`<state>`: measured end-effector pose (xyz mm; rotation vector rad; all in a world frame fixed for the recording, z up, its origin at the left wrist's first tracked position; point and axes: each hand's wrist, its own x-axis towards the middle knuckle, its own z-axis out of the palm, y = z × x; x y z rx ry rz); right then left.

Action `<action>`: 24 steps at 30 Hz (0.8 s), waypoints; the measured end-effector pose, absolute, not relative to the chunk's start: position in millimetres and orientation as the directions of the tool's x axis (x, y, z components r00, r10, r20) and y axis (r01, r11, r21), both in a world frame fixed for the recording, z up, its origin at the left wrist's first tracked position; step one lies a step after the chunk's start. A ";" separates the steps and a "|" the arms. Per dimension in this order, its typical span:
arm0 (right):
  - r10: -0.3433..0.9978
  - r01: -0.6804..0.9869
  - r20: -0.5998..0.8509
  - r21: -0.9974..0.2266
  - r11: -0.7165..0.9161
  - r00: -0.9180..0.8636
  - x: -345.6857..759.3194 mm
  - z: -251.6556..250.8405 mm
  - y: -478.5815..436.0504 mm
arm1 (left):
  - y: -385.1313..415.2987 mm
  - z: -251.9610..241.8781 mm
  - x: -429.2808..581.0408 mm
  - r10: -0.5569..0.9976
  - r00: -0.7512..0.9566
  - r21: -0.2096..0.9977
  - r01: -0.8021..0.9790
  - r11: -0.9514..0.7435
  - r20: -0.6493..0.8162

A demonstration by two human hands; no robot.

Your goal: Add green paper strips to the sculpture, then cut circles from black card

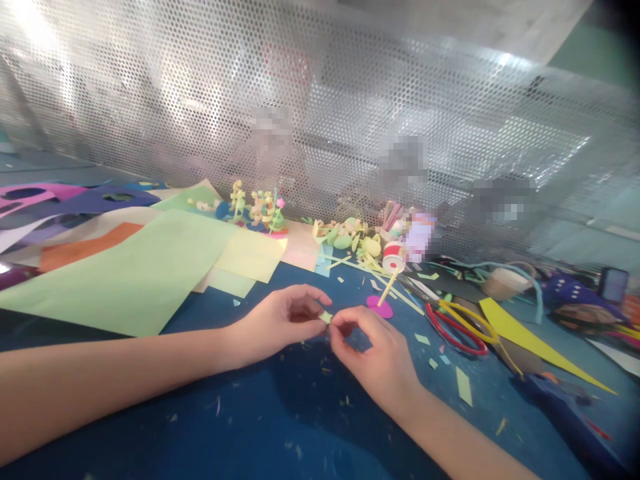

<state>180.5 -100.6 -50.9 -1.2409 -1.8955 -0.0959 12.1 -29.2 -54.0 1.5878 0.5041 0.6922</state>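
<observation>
Above the blue tabletop, a small pale green paper piece (325,317), roughly star-shaped, is held between my two hands. Thumb and curled fingers of my left hand (280,315) grip its left side. On its right, my right hand (376,353) pinches the edge between thumb and forefinger. Just behind my right hand lies a magenta paper disc (379,307) with a thin yellow paper stick (388,287) rising from it. A red-and-white spool (393,256) stands beyond the stick.
Green paper sheets (125,273) and yellow paper (250,255) spread at left. Small paper figures (257,205) and green paper shapes (345,233) stand along the perforated metal screen (200,100). Scissors with red and yellow handles (457,327), a yellow strip (540,343) and scraps (463,387) lie right.
</observation>
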 end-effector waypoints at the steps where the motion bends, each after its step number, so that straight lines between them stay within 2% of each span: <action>1: 0.715 0.786 0.684 -0.359 0.503 -0.146 180.5 -50.8 -100.6 | -28.7 -54.4 12.2 0.680 0.719 0.988 -0.072 -0.136 0.146; 15: 0.679 0.790 0.712 -0.308 0.530 -0.178 179.2 -51.3 -102.3 | -29.7 -56.1 12.7 0.626 0.766 0.989 -0.089 -0.122 0.146; 20: 0.725 0.769 0.680 -0.404 0.495 -0.110 181.6 -51.4 -98.6 | -28.6 -55.1 12.1 0.703 0.687 0.982 -0.090 -0.168 0.183; 24: 0.758 0.762 0.651 -0.469 0.447 -0.044 184.0 -52.4 -97.5 | -29.3 -53.0 12.5 0.707 0.686 0.985 -0.094 -0.148 0.172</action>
